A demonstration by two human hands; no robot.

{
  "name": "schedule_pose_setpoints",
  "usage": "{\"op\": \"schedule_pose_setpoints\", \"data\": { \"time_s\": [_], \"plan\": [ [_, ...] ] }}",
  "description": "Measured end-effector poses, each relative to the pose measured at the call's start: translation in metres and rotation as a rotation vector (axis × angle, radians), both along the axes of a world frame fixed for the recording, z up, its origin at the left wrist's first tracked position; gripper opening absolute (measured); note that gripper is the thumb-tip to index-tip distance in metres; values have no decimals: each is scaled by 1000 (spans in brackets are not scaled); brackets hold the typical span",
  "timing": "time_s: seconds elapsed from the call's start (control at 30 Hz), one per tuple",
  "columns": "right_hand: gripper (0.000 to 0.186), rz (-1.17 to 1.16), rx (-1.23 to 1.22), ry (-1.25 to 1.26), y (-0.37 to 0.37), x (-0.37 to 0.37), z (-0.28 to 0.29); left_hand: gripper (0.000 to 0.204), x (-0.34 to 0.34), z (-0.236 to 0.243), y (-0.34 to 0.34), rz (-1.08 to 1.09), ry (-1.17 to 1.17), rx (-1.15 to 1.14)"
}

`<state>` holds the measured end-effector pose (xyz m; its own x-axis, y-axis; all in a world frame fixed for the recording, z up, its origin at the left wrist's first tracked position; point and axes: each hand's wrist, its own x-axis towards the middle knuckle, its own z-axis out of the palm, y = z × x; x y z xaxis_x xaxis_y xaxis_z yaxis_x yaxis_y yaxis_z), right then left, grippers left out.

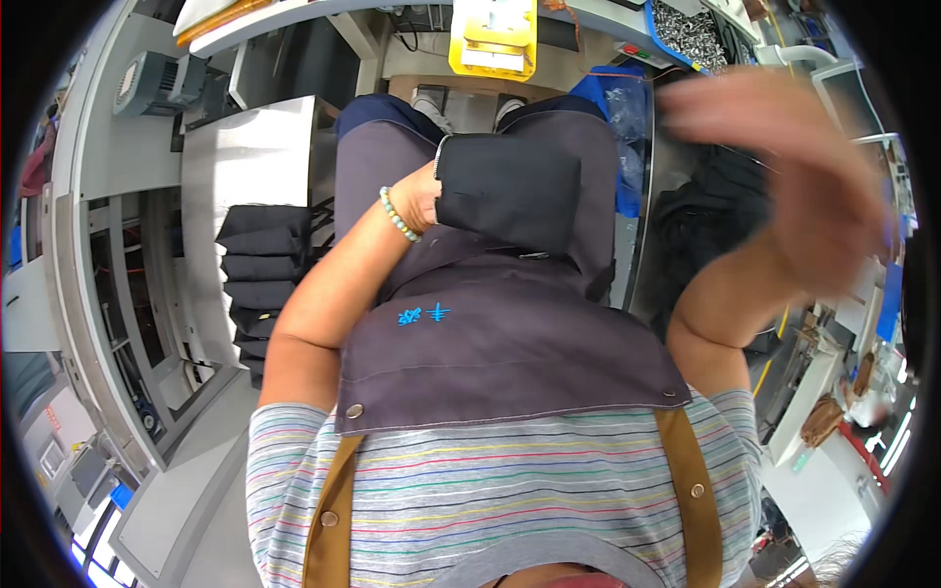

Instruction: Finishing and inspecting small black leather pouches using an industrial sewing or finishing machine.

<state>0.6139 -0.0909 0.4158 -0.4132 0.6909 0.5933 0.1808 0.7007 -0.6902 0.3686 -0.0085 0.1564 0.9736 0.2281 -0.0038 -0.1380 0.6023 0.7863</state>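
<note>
A black fabric piece [512, 191], shaped like a flat pouch, is spread above my lap. My left hand [423, 199], with a beaded bracelet at the wrist, reaches into or behind its left edge and holds it; the fingers are hidden by the cloth. A thin pale line runs along that edge near the hand. My right hand [784, 147] is raised off to the right, away from the pouch and close to the camera. Motion smears its fingers, so whether they hold anything cannot be made out. Beneath it lies a heap of dark cloth [711, 201].
Several folded black pieces [263, 284] are stacked on the metal table [211, 176] at my left. A yellow tray [493, 61] is ahead of me on the bench. A bin of small metal parts [689, 37] stands far right, near a blue container with clear plastic [627, 122].
</note>
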Motion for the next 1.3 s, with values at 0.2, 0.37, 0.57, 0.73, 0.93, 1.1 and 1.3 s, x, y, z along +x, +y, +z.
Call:
{"op": "schedule_pose_setpoints", "data": {
  "time_s": [0.2, 0.37, 0.57, 0.73, 0.93, 1.1, 1.3],
  "plan": [
    [37, 257, -691, -217, 54, -47, -168, 47, 1, -8, 5, -185, 14, -73],
    [30, 344, -812, -58, 76, -55, -185, 51, 5, -4, -7, -168, -10, -409],
    [35, 412, -891, 24, 75, -55, -194, 35, 15, 2, -28, -216, -43, -392],
    [35, 468, -934, 71, 63, -53, -189, 33, 27, 0, -36, -232, -249, -442],
    [38, 512, -767, 25, 63, -43, -180, 42, 21, -22, -33, -226, -138, -416],
    [38, 404, -881, 168, 60, -51, -183, 56, 34, -60, -38, -375, -67, -295],
    [36, 201, -847, 93, 59, -36, -169, 32, 8, -15, -2, -151, 102, 155]
  ]
}}
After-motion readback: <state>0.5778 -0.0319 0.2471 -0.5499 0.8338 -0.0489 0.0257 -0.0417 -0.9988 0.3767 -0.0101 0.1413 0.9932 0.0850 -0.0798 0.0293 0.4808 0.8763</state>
